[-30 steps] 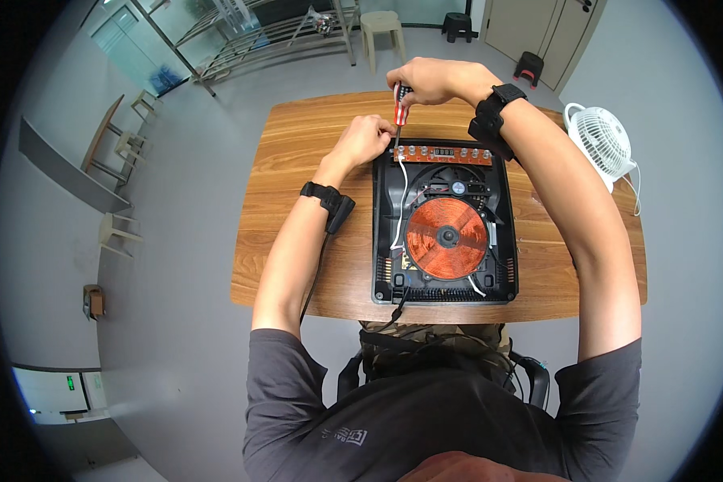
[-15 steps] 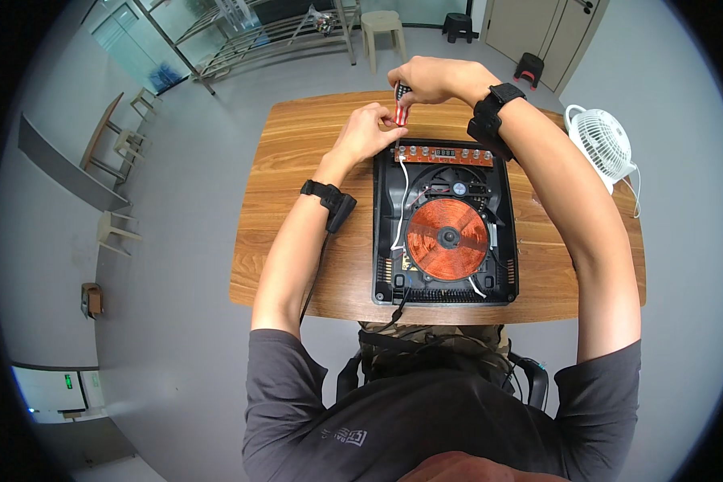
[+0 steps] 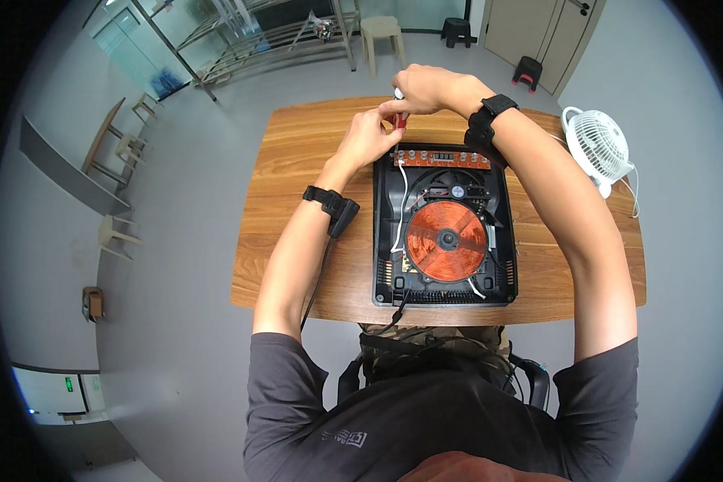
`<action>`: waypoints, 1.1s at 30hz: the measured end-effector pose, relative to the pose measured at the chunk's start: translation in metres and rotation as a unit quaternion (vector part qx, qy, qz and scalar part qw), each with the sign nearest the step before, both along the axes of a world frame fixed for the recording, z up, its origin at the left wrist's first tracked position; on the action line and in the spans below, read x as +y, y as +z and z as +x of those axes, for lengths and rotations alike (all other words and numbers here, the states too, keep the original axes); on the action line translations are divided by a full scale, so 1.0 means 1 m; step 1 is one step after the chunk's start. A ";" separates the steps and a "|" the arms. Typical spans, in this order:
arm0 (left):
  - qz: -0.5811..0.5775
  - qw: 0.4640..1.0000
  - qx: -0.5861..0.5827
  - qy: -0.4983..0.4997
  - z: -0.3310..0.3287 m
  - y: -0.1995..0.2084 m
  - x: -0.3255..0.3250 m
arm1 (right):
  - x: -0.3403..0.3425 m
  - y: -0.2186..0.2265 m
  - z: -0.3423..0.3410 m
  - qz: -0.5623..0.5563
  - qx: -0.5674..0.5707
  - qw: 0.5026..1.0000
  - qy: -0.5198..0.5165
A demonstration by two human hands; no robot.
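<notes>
An opened induction cooker [image 3: 389, 210] lies on the wooden table with its copper coil [image 3: 447, 241] and orange control board [image 3: 426, 160] exposed. Over the board's far left corner, my right hand [image 3: 427, 90] is closed around a screwdriver [image 3: 400, 122] with a red handle and a white end. The screwdriver points down, its shaft reaching the board's corner beside the white cable plug. My left hand [image 3: 365, 140] pinches the tool low down, at the handle's lower end. Fingers partly hide the handle, and the tip is too small to make out.
A white desk fan [image 3: 598, 145] stands at the table's right edge, near my right forearm. A white cable [image 3: 404, 197] runs over the cooker's left side. Beyond the wooden table [image 3: 297, 145] are stools and a metal rack [image 3: 273, 50].
My right hand has come slightly nearer and its grip has shifted on the handle, showing the white end. The screwdriver stands more upright. My left hand remains at its lower part.
</notes>
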State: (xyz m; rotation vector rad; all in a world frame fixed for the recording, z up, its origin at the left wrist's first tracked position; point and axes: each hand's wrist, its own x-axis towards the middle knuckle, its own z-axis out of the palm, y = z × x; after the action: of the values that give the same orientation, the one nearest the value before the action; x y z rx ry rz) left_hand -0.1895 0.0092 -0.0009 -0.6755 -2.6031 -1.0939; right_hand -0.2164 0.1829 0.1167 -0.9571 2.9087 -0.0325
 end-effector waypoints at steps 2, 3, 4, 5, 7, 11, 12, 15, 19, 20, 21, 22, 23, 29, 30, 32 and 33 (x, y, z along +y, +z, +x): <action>0.008 1.000 0.004 -0.012 0.003 0.004 0.000 | 0.001 0.002 0.005 -0.012 -0.015 1.000 0.010; 0.010 1.000 0.006 -0.019 0.004 0.004 -0.001 | 0.002 0.003 0.007 -0.018 -0.023 0.999 0.015; 0.012 1.000 0.009 -0.026 0.004 0.005 -0.001 | 0.003 0.003 0.007 -0.020 -0.022 0.999 0.024; 0.009 1.000 0.013 -0.027 0.005 0.005 -0.001 | 0.004 0.003 0.008 -0.022 -0.021 0.999 0.032; 0.001 1.000 0.007 -0.018 0.010 0.009 -0.001 | 0.005 0.006 0.014 -0.021 -0.018 0.999 0.037; -0.006 1.000 0.012 -0.009 0.013 0.012 -0.002 | 0.007 0.005 0.016 -0.033 -0.016 0.999 0.038; -0.003 1.000 0.017 -0.010 0.013 0.011 -0.002 | 0.008 0.006 0.017 -0.038 -0.013 0.998 0.042; 0.004 0.999 0.038 -0.018 0.013 0.013 0.001 | 0.016 0.010 0.021 -0.054 0.003 0.997 0.054; -0.017 0.998 0.050 -0.018 0.028 0.029 0.008 | 0.022 0.024 0.041 -0.111 -0.013 0.989 0.095; -0.016 0.998 0.053 -0.032 0.031 0.035 0.015 | 0.028 0.026 0.042 -0.120 -0.012 0.988 0.095; -0.029 0.998 0.048 -0.033 0.035 0.041 0.025 | 0.037 0.029 0.042 -0.108 -0.017 0.991 0.081; -0.019 0.998 0.037 -0.048 0.037 0.046 0.036 | 0.045 0.031 0.041 -0.099 -0.022 0.992 0.071; -0.009 0.998 0.027 -0.063 0.039 0.050 0.049 | 0.055 0.033 0.039 -0.094 -0.026 0.993 0.062; 0.019 0.984 -0.007 -0.177 0.052 0.049 0.125 | 0.147 0.053 0.087 -0.091 0.063 0.993 0.041; -0.014 0.977 -0.070 -0.202 0.053 0.041 0.135 | 0.168 0.050 0.096 -0.098 0.081 0.991 0.043; -0.157 0.951 0.010 -0.267 0.052 0.023 0.157 | 0.208 0.052 0.126 -0.099 0.058 0.993 0.004; -0.210 0.935 0.032 -0.285 0.054 0.012 0.171 | 0.231 0.049 0.137 -0.108 0.057 0.992 -0.010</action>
State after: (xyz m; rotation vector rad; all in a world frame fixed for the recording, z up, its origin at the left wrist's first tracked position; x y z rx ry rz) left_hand -0.1353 0.1805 0.0113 -1.6077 -2.6690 -0.5996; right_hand -0.0792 0.4139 0.1654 -0.9895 3.0691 -0.3101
